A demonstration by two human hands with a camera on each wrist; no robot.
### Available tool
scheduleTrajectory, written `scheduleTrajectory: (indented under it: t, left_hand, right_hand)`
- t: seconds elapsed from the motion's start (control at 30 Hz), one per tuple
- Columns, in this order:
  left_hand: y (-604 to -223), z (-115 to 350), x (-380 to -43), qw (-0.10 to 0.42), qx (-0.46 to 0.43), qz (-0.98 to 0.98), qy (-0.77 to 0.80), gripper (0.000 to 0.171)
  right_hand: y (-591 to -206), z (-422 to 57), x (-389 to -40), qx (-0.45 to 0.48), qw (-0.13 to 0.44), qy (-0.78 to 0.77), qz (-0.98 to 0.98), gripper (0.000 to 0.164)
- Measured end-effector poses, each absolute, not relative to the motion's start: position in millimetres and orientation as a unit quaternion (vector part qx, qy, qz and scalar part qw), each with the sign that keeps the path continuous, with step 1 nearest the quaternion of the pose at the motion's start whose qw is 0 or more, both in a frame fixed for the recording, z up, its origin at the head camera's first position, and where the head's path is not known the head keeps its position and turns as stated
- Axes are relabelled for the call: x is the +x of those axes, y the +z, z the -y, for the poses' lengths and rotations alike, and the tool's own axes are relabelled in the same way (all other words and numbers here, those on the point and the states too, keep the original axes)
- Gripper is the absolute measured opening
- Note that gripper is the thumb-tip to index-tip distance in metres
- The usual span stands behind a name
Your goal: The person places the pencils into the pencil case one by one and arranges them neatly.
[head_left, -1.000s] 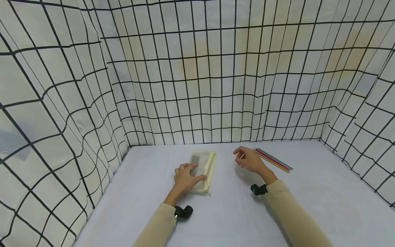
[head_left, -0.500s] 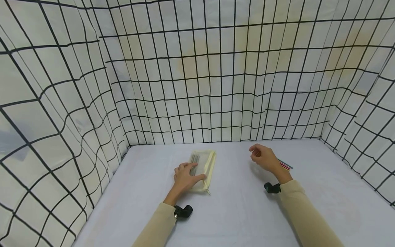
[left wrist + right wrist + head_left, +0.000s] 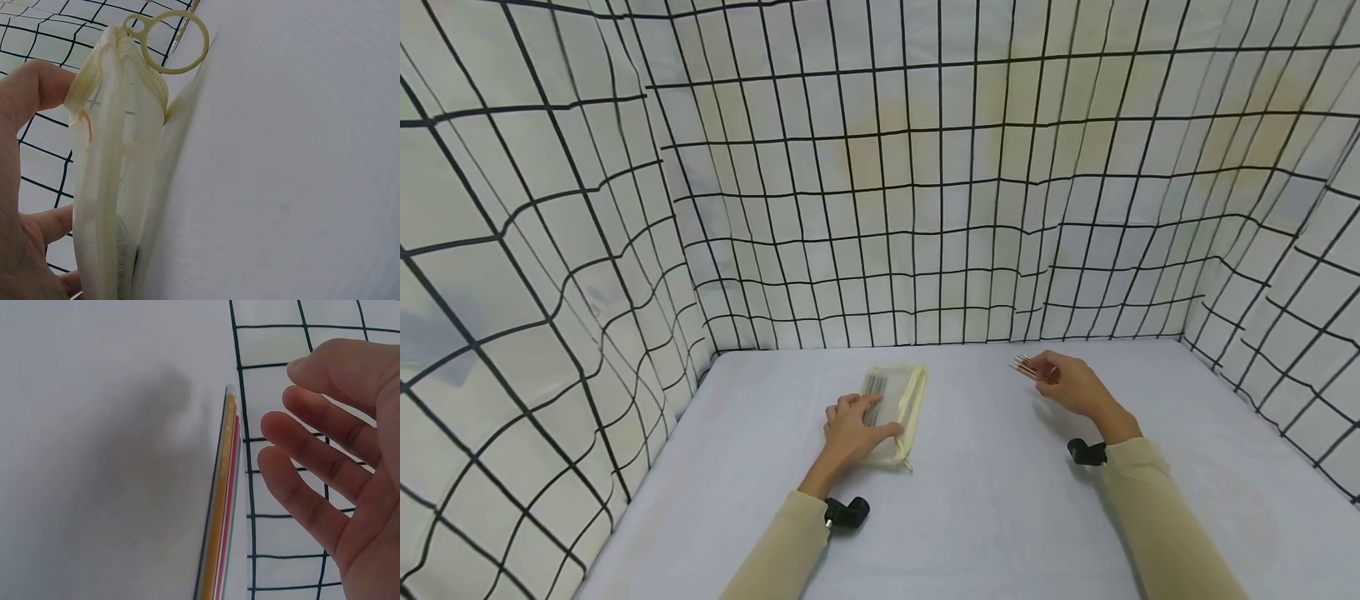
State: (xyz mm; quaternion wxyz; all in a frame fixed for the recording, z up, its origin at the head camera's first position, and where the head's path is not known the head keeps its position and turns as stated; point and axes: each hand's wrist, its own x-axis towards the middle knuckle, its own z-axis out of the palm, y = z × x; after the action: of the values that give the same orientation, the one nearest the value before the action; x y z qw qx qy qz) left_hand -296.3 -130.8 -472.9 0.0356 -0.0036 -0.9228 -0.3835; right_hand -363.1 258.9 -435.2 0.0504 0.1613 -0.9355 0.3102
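My left hand (image 3: 852,432) rests on a pale yellow translucent zip pouch (image 3: 912,404), thumb and fingers spread over its top. Grey stick-like shapes (image 3: 876,385) show through the pouch's left side. In the left wrist view, my thumb touches the raised band of the pouch (image 3: 100,187), and a ring-shaped zipper pull (image 3: 207,45) sticks out at its end. My right hand (image 3: 1072,386) hovers over several coloured pencils (image 3: 1022,367), largely hiding them from the head view. Its loosely bent fingers stand apart from the pencils (image 3: 220,506) in the right wrist view.
A white cloth covers the table (image 3: 970,517). Behind and at both sides rises a white sheet wall with black grid netting (image 3: 925,250). Small black cameras (image 3: 848,512) sit on the wrists.
My right hand has moved to the right, from beside the pencils to over them, and their far ends now show left of its fingers. The left hand and the pouch have stayed put.
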Motion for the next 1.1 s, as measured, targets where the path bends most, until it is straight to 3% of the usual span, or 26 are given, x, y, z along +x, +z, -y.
scheduleTrajectory:
  t: [1.1]
  left_hand:
    - [-471.5, 130.4, -296.4, 0.040, -0.008, 0.921, -0.387, 0.078]
  right_hand:
    - [-442.4, -289.3, -365.1, 0.140, 0.030, 0.195, 0.970, 0.041]
